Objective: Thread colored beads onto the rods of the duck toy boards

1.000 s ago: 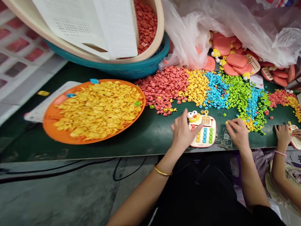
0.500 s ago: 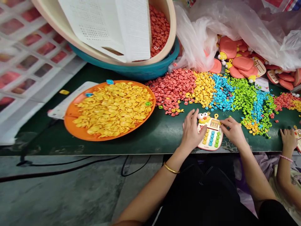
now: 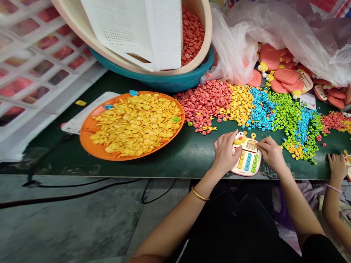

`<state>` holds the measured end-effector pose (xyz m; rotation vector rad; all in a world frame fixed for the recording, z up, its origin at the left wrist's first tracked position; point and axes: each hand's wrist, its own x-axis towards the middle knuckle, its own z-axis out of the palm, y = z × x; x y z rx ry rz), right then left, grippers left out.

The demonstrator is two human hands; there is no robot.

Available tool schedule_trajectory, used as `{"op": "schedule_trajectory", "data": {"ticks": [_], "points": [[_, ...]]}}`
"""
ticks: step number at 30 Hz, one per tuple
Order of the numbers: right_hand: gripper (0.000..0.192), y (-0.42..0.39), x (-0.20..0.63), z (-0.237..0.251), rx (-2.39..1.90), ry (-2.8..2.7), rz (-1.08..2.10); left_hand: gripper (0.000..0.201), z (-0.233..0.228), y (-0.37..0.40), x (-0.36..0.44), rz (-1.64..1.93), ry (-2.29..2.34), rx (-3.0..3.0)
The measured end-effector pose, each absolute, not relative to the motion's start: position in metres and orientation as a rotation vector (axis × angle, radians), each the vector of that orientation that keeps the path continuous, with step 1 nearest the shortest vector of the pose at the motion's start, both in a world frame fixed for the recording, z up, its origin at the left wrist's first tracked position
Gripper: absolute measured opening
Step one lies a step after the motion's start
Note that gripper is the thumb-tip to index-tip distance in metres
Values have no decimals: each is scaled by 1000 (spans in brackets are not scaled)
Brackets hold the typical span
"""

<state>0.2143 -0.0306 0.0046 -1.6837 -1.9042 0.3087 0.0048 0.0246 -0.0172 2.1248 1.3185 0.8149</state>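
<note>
A small toy calculator (image 3: 247, 159) with a yellow duck head and coloured keys lies flat near the front edge of the dark green table (image 3: 178, 153). My left hand (image 3: 225, 152) rests on its left side and steadies it. My right hand (image 3: 270, 152) has its fingertips pinched at the toy's upper right corner beside the little screen; whatever small piece they hold is hidden by the fingers. Behind the toy lie heaps of small red keys (image 3: 206, 99), yellow keys (image 3: 240, 100), blue keys (image 3: 260, 109) and green keys (image 3: 285, 109).
An orange tray (image 3: 90, 140) heaped with yellow caps sits to the left. A beige basin (image 3: 201, 47) of red pieces rests tilted in a teal basin. Pink toy shells (image 3: 285, 75) lie under a plastic bag. Another person's hand (image 3: 336, 165) works at the right edge.
My right hand came in from the yellow and green pile at the right to the toy's upper right corner. The left hand stayed on the toy. The view shifted left.
</note>
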Motion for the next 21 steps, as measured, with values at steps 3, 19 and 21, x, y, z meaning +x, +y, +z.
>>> {"op": "schedule_trajectory", "data": {"ticks": [3, 19, 21], "points": [[24, -26, 212, -2, -1596, -1929, 278, 54, -16, 25, 5, 816, 1304, 2137], [15, -6, 214, 0, -1750, -1638, 548, 50, -15, 24, 6, 845, 1317, 2117], [19, -7, 217, -2, -1804, -1480, 644, 50, -15, 23, 6, 849, 1317, 2105]]}}
